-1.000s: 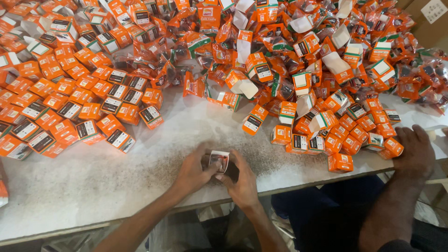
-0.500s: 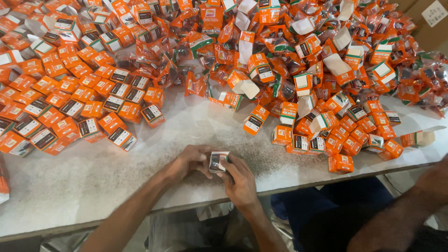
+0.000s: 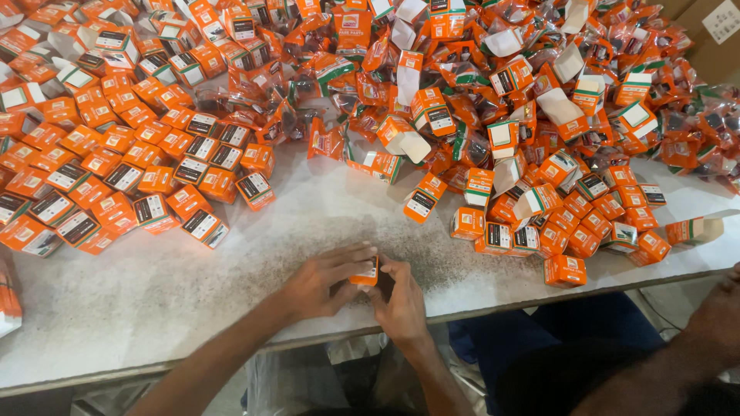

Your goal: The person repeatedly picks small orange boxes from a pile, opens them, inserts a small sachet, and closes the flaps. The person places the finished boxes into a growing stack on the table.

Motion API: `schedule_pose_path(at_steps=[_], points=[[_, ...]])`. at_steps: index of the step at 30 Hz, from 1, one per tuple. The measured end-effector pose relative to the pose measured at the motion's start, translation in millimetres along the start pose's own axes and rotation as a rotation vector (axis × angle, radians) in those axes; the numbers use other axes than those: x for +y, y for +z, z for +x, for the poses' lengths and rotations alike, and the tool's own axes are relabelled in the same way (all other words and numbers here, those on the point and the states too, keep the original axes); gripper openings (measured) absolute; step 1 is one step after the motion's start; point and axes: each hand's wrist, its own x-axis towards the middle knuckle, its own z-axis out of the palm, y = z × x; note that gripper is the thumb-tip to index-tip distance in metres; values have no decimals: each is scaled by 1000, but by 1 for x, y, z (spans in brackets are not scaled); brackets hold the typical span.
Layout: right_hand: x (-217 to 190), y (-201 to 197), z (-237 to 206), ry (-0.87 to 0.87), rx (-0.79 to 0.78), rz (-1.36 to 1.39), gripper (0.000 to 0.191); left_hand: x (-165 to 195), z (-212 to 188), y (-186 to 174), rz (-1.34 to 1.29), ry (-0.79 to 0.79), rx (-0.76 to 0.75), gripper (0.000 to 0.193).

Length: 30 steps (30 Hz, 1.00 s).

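**Orange carton pinched between two hands at the table's near edge**

Orange and small, a square cardboard carton (image 3: 365, 275) sits between the person's two hands, close to the near edge of the pale speckled stone table (image 3: 154, 293). The left hand (image 3: 324, 281) lies palm-down on the table, its fingers reaching over the top of the carton, thumb tucked below. The right hand (image 3: 402, 296) comes up from the near edge and meets the carton from the right side, fingertips curled onto it. Each hand's grip is pressed onto the carton, so the carton is pinched from both sides and mostly hidden; only a slice of its orange face and a pale panel shows between the fingers. Whether it rests on the table or is lifted just clear cannot be told.

Toward the far left, flat orange cartons with black-and-white label panels (image 3: 139, 177) lie in rough overlapping rows. Across the far edge and the right half, a heaped pile of orange cartons and clear crinkled wrappers (image 3: 493, 100) spreads, some with open white flaps. At the near right corner, another person's hand (image 3: 713, 323) shows dimly beside the table's edge.
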Motion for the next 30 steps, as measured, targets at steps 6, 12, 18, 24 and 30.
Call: schedule_pose_path(at_steps=[6, 12, 18, 24, 30], points=[[5, 3, -2, 47, -11, 45, 51, -6, -1, -2, 29, -31, -35, 29], [9, 2, -3, 56, -24, 51, 53, -12, -7, 3, 200, 87, -55, 22], [7, 0, -3, 81, -32, -22, 59, -8, -5, -4, 230, 142, -143, 32], [0, 0, -1, 23, 88, 131, 87, -1, 15, -25, 768, -274, -74, 23], [-7, 1, -2, -25, 340, 155, 73, -30, 83, 13, 834, 101, 89, 50]])
